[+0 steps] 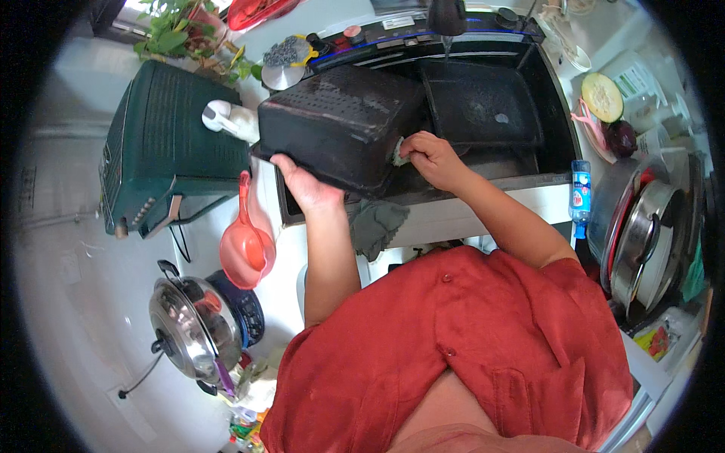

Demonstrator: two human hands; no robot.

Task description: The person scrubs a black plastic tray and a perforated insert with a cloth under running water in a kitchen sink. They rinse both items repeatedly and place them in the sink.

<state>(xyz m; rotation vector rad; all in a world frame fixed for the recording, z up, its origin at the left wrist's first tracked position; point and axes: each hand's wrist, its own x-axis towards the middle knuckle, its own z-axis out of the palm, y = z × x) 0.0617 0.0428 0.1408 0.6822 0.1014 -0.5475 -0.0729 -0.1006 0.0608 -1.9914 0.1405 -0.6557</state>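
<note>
A black box-shaped basket (334, 127) with a perforated face is tilted over the left part of the black sink (558, 141). My left hand (311, 184) grips its near lower edge, with the fingers hidden behind it. Pinched in my right hand (433, 158) is a pale greenish scrubbing pad (400, 152), pressed against the basket's right end. Below the dark faucet (446, 20), a black rectangular tray (481, 105) with a wet-looking surface sits in the sink's right side. A dark grey cloth (376, 226) hangs over the front edge beneath the basket.
Left of the sink stand a dark green appliance (181, 141), a white-capped jar (232, 120), a red ladle (247, 243) and a steel pot (192, 328). On the right are a blue-labelled bottle (580, 195), a cut melon (602, 97) and stacked pans (640, 243).
</note>
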